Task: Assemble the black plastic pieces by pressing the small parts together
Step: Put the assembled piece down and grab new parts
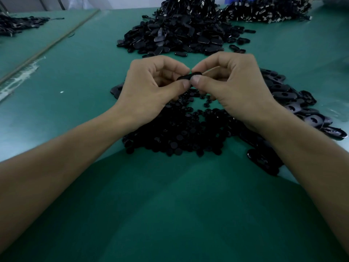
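My left hand (151, 87) and my right hand (232, 86) meet above the green table, thumbs and forefingers pinching one flat black oval plastic piece (188, 76) between them. Most of the piece is hidden by my fingertips. Directly under my hands lies a heap of small round black parts (181, 133). To the right, beside my right wrist, spreads a pile of black oval pieces with holes (294, 104).
A large mound of black oval pieces (179, 33) rises beyond my hands, with another heap (268, 10) at the far right. A smaller black pile (17, 25) sits far left. A thin rod (51, 44) lies diagonally on the green table mat (170, 205).
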`<state>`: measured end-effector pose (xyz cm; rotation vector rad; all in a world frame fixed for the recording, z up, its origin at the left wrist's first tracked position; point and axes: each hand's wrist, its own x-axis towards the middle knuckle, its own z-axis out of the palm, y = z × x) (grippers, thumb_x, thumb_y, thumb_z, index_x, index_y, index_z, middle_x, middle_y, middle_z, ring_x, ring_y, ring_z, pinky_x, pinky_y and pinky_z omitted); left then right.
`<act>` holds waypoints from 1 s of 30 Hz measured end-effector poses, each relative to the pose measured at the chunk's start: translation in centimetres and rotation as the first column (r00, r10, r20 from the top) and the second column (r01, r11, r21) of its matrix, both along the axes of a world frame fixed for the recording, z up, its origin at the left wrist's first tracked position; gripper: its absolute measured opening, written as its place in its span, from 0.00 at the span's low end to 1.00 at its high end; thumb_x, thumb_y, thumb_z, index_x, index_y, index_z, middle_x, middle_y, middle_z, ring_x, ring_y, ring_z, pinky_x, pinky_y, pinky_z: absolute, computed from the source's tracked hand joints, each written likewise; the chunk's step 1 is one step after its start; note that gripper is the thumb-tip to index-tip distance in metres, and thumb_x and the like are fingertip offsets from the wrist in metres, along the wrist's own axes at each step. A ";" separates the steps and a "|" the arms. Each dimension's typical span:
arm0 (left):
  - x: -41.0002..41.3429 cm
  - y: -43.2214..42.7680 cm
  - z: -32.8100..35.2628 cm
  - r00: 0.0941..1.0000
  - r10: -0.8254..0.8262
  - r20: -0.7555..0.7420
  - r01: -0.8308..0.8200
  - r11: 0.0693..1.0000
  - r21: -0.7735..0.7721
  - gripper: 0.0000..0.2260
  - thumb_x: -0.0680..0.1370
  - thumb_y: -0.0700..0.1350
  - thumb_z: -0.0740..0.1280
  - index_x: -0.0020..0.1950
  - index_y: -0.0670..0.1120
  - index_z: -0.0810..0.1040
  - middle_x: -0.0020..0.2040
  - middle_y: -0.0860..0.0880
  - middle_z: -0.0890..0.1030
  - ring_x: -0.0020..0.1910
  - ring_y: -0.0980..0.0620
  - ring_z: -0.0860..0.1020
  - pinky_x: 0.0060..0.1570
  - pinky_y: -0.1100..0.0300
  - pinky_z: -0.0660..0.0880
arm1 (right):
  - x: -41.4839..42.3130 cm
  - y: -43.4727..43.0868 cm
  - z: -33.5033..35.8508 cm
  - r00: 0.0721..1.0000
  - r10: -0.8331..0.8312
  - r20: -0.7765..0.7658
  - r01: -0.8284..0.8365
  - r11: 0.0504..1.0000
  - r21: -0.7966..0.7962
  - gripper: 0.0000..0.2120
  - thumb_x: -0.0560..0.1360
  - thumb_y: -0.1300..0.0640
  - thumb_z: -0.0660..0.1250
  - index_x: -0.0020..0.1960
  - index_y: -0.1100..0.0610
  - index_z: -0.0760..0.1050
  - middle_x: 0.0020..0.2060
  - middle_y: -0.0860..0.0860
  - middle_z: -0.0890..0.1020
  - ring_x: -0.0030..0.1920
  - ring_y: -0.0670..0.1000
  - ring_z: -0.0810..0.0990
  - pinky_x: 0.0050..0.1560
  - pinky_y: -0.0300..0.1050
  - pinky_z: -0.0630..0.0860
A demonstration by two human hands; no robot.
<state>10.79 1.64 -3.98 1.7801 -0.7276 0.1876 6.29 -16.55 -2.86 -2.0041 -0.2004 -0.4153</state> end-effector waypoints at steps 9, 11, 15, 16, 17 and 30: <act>0.2 0.0 0.2 0.975 -0.037 -0.218 0.003 0.988 -0.155 0.05 0.77 0.37 0.72 0.48 0.46 0.82 0.37 0.50 0.85 0.38 0.53 0.84 0.41 0.61 0.80 | 0.2 0.0 0.0 0.998 0.055 -0.044 -0.045 0.979 0.199 0.03 0.78 0.62 0.71 0.46 0.55 0.80 0.35 0.53 0.86 0.34 0.47 0.84 0.36 0.37 0.77; 0.2 0.0 0.2 0.965 -0.067 -0.255 0.021 0.983 -0.180 0.04 0.77 0.36 0.72 0.48 0.44 0.81 0.38 0.49 0.86 0.38 0.52 0.85 0.42 0.60 0.81 | 0.2 -0.1 0.0 0.997 0.066 -0.051 -0.053 0.975 0.216 0.04 0.78 0.62 0.70 0.46 0.55 0.80 0.35 0.52 0.86 0.34 0.47 0.84 0.37 0.37 0.77; 0.1 0.2 0.4 0.974 -0.053 -0.220 0.021 0.989 -0.146 0.05 0.76 0.36 0.73 0.47 0.45 0.81 0.37 0.49 0.85 0.37 0.52 0.84 0.40 0.61 0.81 | 0.3 0.0 -0.3 0.996 0.065 -0.057 -0.054 0.982 0.181 0.04 0.78 0.62 0.70 0.47 0.54 0.80 0.35 0.50 0.85 0.35 0.45 0.83 0.38 0.37 0.77; 0.1 0.2 0.4 0.980 -0.036 -0.193 0.015 0.994 -0.107 0.05 0.76 0.37 0.74 0.46 0.45 0.81 0.36 0.49 0.85 0.37 0.52 0.84 0.39 0.61 0.81 | 0.3 0.0 -0.4 0.998 0.050 -0.043 -0.043 0.988 0.149 0.04 0.78 0.61 0.70 0.47 0.53 0.81 0.35 0.49 0.85 0.36 0.44 0.83 0.38 0.36 0.77; 0.1 0.2 0.4 0.987 -0.021 -0.162 0.011 0.998 -0.062 0.05 0.75 0.38 0.75 0.46 0.45 0.81 0.36 0.50 0.85 0.36 0.53 0.84 0.38 0.62 0.80 | 0.3 0.0 -0.4 0.999 0.033 -0.025 -0.030 0.993 0.116 0.05 0.78 0.61 0.70 0.48 0.51 0.82 0.36 0.48 0.85 0.36 0.43 0.82 0.38 0.36 0.76; 0.4 0.1 0.1 0.989 0.148 -0.025 -0.147 0.989 0.023 0.04 0.77 0.44 0.74 0.45 0.54 0.82 0.34 0.58 0.84 0.33 0.62 0.80 0.35 0.67 0.76 | 0.0 0.3 -0.5 0.999 -0.029 0.038 0.039 0.953 -0.300 0.10 0.78 0.56 0.70 0.58 0.51 0.81 0.41 0.40 0.82 0.43 0.35 0.80 0.48 0.27 0.75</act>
